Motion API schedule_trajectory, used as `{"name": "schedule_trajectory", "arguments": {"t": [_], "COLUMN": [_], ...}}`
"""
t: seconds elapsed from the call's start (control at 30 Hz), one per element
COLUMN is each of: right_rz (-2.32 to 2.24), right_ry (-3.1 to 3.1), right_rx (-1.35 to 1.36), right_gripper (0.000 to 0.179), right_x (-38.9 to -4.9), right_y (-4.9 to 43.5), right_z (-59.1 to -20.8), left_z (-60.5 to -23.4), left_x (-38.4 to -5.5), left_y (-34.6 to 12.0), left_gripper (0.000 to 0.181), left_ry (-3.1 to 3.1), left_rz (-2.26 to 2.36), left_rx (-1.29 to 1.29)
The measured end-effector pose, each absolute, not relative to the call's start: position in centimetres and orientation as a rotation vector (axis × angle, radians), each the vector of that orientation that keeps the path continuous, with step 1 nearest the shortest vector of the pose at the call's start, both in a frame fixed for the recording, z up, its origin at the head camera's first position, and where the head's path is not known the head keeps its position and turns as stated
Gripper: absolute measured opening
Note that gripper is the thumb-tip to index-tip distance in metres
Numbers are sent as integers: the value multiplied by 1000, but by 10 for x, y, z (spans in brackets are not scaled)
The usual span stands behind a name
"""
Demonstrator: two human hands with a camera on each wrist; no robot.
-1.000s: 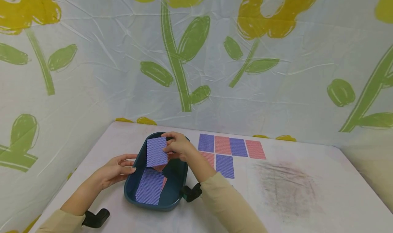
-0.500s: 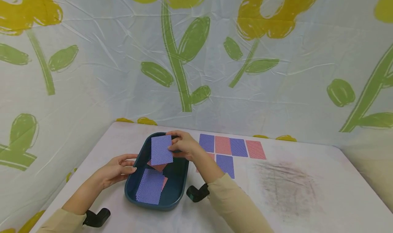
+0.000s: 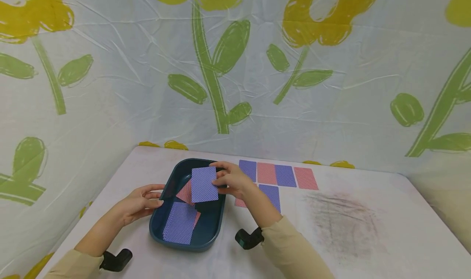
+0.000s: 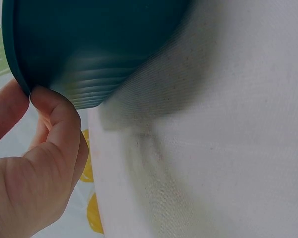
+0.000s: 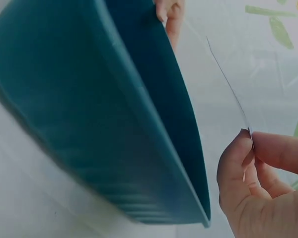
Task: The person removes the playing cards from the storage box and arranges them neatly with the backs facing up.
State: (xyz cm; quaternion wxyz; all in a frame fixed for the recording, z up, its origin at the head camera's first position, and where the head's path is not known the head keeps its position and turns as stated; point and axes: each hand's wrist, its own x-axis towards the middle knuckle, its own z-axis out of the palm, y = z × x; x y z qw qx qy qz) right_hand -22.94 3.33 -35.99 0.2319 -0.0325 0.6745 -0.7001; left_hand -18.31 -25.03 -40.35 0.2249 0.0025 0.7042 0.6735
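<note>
In the head view my right hand (image 3: 235, 180) pinches a blue-backed playing card (image 3: 204, 185) by its right edge, above the back of a dark teal plastic bin (image 3: 180, 247). The right wrist view shows that card (image 5: 228, 82) edge-on, between thumb and fingertips beyond the rim. My left hand (image 3: 137, 204) grips the bin's left rim, and the left wrist view has thumb and finger (image 4: 57, 111) on either side of it. Inside the bin lie a stack of blue-backed cards (image 3: 178, 224) and a red-backed card (image 3: 185, 192), partly covered by the held one.
Right of the bin, a back row alternates blue card (image 3: 247, 168), red card (image 3: 266, 173), blue card (image 3: 285, 176) and red card (image 3: 306, 178). In front lie a red card (image 3: 240, 203) and a blue card (image 3: 271, 194), partly behind my right arm. A grey smudge (image 3: 342, 226) marks the tabletop.
My right hand has carried the blue-backed card rightward across the bin, uncovering more of the red-backed card beneath. The left hand stays on the rim.
</note>
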Motion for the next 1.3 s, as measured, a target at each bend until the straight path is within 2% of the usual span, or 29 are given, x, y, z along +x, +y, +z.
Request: {"name": "schedule_trajectory", "arguments": {"t": [0.5, 1.3], "right_rz": [-1951, -1967], "right_ry": [1848, 1745], "right_rx": [-48, -46], "right_gripper": [52, 58], "right_x": [-226, -219], "right_y": [60, 128], "right_z": [-366, -370], "left_z": [-404, -402], "left_x": [-183, -181], "left_y": [-251, -249], "left_gripper": [67, 67], "left_ry": [1950, 1951], "left_rz": [1860, 1865], "left_rx": [5, 13]}}
